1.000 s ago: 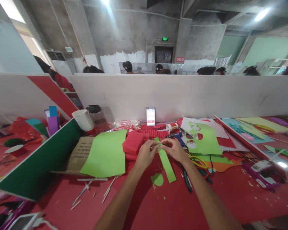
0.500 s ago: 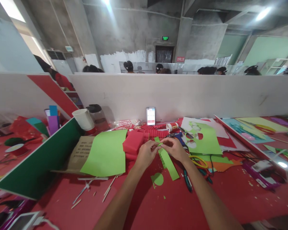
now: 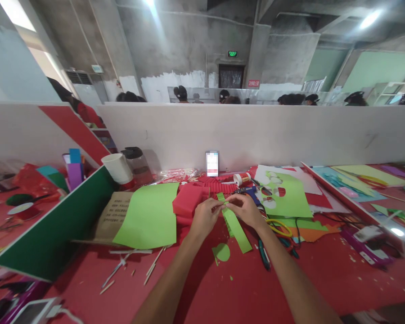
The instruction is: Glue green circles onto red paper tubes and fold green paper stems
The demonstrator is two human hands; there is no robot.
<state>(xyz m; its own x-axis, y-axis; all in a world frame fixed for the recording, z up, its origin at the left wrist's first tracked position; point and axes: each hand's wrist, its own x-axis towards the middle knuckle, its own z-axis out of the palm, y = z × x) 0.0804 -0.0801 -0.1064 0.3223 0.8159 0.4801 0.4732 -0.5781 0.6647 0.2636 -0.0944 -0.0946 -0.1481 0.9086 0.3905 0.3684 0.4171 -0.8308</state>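
Note:
My left hand (image 3: 205,217) and my right hand (image 3: 245,209) meet over the red table, both pinching the upper end of a long green paper strip (image 3: 236,231). The strip hangs down and to the right from my fingers, its lower end resting on the table. A short folded bit of the strip sticks up behind my fingertips. A small green paper circle (image 3: 221,253) lies on the table just below the strip. A red foam block (image 3: 187,201) sits just left of my left hand.
A large green sheet (image 3: 150,216) lies left on cardboard. A green sheet with cut-out holes (image 3: 283,194), a glue bottle (image 3: 242,178), pens (image 3: 264,254) and a yellow ring (image 3: 279,227) lie to the right. A phone (image 3: 212,163) leans on the white partition. A paper cup (image 3: 117,169) stands left.
The strip's lower end has swung slightly to the right and lifted a little. Both hands stay pinched at its top in nearly the same place.

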